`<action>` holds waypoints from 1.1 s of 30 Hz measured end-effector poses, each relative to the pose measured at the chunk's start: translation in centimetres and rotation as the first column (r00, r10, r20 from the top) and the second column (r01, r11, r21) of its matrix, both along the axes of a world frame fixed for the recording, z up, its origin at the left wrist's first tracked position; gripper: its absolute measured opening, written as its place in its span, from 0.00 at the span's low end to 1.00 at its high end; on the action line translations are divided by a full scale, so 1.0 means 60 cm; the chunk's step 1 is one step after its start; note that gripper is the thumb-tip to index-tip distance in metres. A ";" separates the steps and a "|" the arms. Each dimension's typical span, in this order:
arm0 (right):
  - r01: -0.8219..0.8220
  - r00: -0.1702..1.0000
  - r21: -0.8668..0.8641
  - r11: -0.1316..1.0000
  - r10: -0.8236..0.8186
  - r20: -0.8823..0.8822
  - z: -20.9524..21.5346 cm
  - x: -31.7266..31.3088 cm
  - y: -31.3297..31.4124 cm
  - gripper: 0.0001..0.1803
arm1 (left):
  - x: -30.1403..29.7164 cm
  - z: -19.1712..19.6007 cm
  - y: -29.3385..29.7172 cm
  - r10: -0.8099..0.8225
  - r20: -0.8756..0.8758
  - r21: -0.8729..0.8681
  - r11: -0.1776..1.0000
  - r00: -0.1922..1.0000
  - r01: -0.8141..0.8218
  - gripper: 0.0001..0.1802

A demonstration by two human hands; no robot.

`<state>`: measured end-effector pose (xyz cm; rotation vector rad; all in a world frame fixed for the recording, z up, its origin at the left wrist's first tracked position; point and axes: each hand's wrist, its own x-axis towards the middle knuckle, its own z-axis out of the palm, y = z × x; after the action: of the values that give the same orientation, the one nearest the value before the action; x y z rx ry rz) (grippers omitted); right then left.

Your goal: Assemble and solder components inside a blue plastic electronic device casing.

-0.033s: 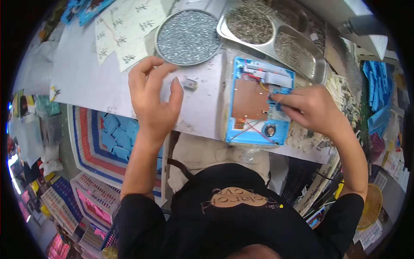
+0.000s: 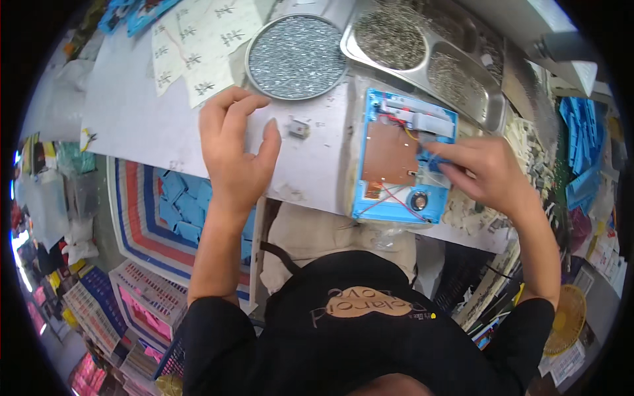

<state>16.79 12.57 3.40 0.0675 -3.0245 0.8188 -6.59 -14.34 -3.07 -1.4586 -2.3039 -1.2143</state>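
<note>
A light-blue plastic housing lies on the table in front of me, holding a brown circuit board, red and yellow wires and a small round speaker. My right hand reaches over its right side. Its thumb and forefinger are brought together at the board's right edge, beside a bit of blue plastic; what they pinch, if anything, is hidden. To the left, my left hand hovers above the table with fingers bent and apart, holding nothing. Nearest to it lies a small grey metal motor-like part.
Beyond the hands stand a round tray of small silvery pins and a divided steel tray with small metal pieces. A striped-lined bin of blue plastic parts is at the left. Pale scraps lie right of the housing.
The whole view has shifted slightly. My right fingertips have moved a little to the right over the housing, and more blue plastic shows under them. My left hand stays open in nearly the same place.
</note>
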 end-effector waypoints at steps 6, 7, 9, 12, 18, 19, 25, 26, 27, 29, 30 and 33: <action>0.181 0.945 -0.083 0.980 -0.196 -0.263 0.039 0.011 -0.092 0.20 | -0.012 0.000 -0.015 -0.171 0.053 -0.254 0.950 0.984 0.179 0.19; 0.152 0.942 -0.094 0.984 -0.173 -0.289 0.040 0.005 -0.108 0.19 | -0.015 -0.001 -0.013 -0.199 -0.006 -0.268 0.944 0.980 0.190 0.19; 0.127 0.930 -0.112 0.986 -0.157 -0.332 0.032 -0.005 -0.124 0.20 | -0.019 -0.006 -0.006 -0.254 -0.120 -0.290 0.934 0.960 0.210 0.18; 0.136 0.924 -0.148 0.980 -0.179 -0.339 0.022 -0.009 -0.140 0.22 | -0.010 0.011 -0.002 -0.308 -0.159 -0.259 0.930 0.938 0.262 0.17; 0.171 0.871 -0.276 0.946 -0.276 -0.407 0.014 -0.008 -0.173 0.25 | 0.103 0.106 0.020 -0.482 0.047 -0.067 0.872 0.875 0.484 0.21; 0.163 0.873 -0.289 0.943 -0.275 -0.404 0.014 0.001 -0.172 0.25 | 0.117 0.114 0.022 -0.498 0.083 -0.071 0.861 0.863 0.504 0.21; 0.161 0.913 -0.424 0.891 -0.298 -0.278 0.009 0.110 -0.138 0.20 | 0.176 0.120 0.062 -0.649 0.197 -0.053 0.741 0.735 0.669 0.21; 0.197 0.893 -0.430 0.881 -0.342 -0.292 0.010 0.128 -0.127 0.19 | 0.176 0.121 0.073 -0.625 0.220 -0.030 0.763 0.749 0.645 0.23; 0.312 0.843 -0.472 0.825 -0.469 -0.263 0.005 0.148 -0.115 0.19 | 0.170 0.116 0.080 -0.551 0.188 -0.060 0.820 0.813 0.569 0.23; 0.514 0.697 -0.544 0.664 -0.693 -0.187 -0.008 0.178 -0.093 0.20 | 0.157 0.103 0.099 -0.386 0.115 -0.109 0.911 0.915 0.398 0.22; 0.521 0.682 -0.542 0.659 -0.704 -0.199 -0.010 0.174 -0.082 0.20 | 0.157 0.087 0.116 -0.323 0.022 -0.095 0.941 0.946 0.323 0.20; 0.521 0.691 -0.497 0.693 -0.685 -0.231 -0.026 0.151 -0.043 0.20 | 0.179 0.063 0.144 -0.299 -0.007 -0.233 0.928 0.954 0.289 0.19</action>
<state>25.86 10.00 1.85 -0.6728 -2.1846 1.1254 4.16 -5.73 0.70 -1.9498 -2.3212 -0.9914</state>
